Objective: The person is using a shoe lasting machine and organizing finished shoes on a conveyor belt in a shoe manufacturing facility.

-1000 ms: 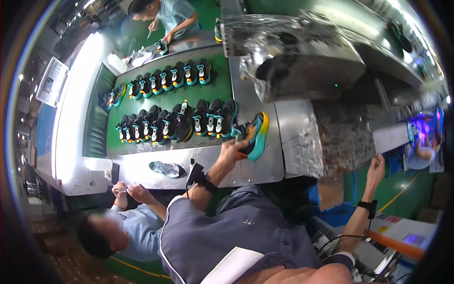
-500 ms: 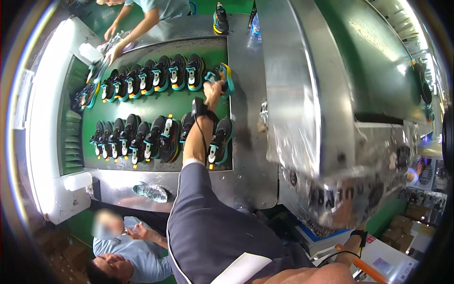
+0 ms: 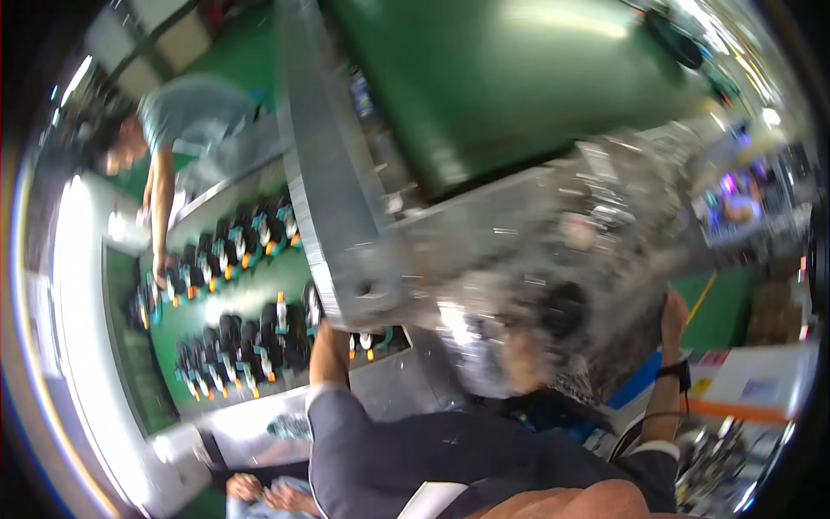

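Observation:
My left forearm point(image 3: 330, 356) reaches over the green conveyor belt point(image 3: 194, 320). The metal housing edge covers its hand, so fingers and anything in them are hidden. Close by stands a black shoe point(image 3: 312, 303) with a pale strap. Two rows of black sports shoes with teal soles and orange tabs stand on the belt: a far row point(image 3: 233, 245) and a near row point(image 3: 226, 346). My right hand point(image 3: 674, 318) is at the right, beside clear plastic sheeting point(image 3: 562, 303). Motion blurs its fingers, and I cannot tell whether it touches anything.
A metal housing point(image 3: 341, 173) rises right of the shoes, with another green belt point(image 3: 484, 78) beyond. A co-worker point(image 3: 186, 130) reaches to the far row's left end; another person's hands point(image 3: 272, 493) show at the bottom. A white-and-orange box point(image 3: 761, 385) stands at right.
The view has swung right and blurred. My left hand, which held a teal-soled shoe above the belt's right end, has gone behind the housing edge. My right hand has moved up into plainer view.

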`<state>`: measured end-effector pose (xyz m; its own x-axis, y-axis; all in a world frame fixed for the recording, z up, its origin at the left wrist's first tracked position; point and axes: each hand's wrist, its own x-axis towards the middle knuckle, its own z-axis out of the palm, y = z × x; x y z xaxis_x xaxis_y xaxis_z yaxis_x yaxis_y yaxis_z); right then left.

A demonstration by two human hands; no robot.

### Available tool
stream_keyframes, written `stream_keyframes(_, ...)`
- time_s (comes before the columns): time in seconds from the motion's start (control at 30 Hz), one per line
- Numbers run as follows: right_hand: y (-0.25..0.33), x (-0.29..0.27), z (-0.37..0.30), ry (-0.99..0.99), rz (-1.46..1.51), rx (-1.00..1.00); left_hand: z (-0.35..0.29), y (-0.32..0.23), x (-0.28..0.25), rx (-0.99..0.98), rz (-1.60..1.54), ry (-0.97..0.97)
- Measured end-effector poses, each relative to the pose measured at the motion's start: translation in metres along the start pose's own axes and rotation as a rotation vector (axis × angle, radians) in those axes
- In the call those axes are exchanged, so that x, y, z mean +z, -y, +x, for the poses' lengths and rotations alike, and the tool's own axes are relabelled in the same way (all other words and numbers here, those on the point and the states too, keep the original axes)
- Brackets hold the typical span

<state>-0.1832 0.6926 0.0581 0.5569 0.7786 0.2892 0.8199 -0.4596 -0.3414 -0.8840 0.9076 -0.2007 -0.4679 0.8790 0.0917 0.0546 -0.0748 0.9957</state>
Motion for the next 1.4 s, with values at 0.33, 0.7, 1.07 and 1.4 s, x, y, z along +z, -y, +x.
stream_keyframes(0.33,0.043,-0.013,-0.010,-0.227,0.268,0.004,-0.294,-0.310,0.082,-0.273,-0.598,1.109)
stream_keyframes(0.7,0.099,-0.069,-0.070,-0.361,0.797,-0.901,-0.413,-0.391,0.262,-0.418,-0.568,1.154)
stream_keyframes(1.07,0.027,-0.008,0.002,-0.343,0.722,-0.485,-0.341,-0.556,0.340,0.416,0.236,0.924)
stream_keyframes(1.4,0.032,-0.011,0.003,-0.310,0.824,-0.516,0.009,-0.539,0.472,1.516,0.738,0.268)
